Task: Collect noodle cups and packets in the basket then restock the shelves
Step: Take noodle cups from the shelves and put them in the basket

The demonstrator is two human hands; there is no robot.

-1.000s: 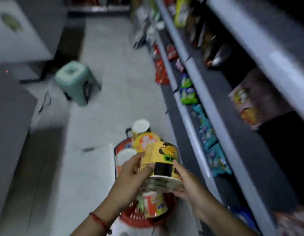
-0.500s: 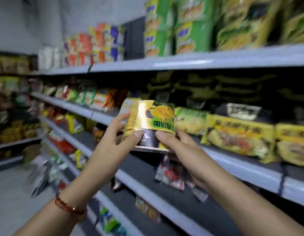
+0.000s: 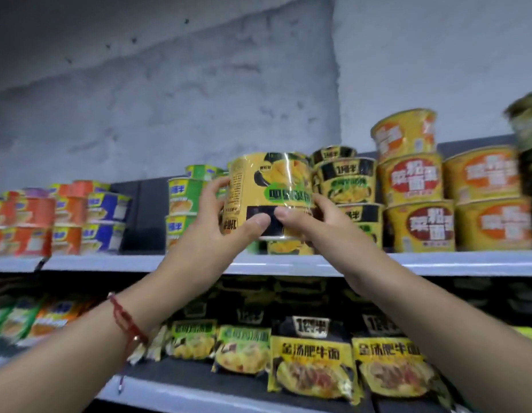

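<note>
Change: the noodle cup (image 3: 269, 193) has risen from above the basket to top shelf (image 3: 288, 263) height, just short of restocking.
Hands: left hand (image 3: 226, 216) and right hand (image 3: 303, 220) both grip it.
Gap: matching cups (image 3: 346, 181) at its 3 o'clock.

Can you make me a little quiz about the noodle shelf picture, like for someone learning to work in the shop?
1. True or false: only one hand holds the yellow noodle cup.
2. Which wrist wears the red string bracelet? A) left B) right C) both
3. Fill in: the orange-label cups stand to the ____ of the held cup.

Key:
1. False: the left hand and the right hand both hold it, in front of the top shelf.
2. A
3. right
</note>
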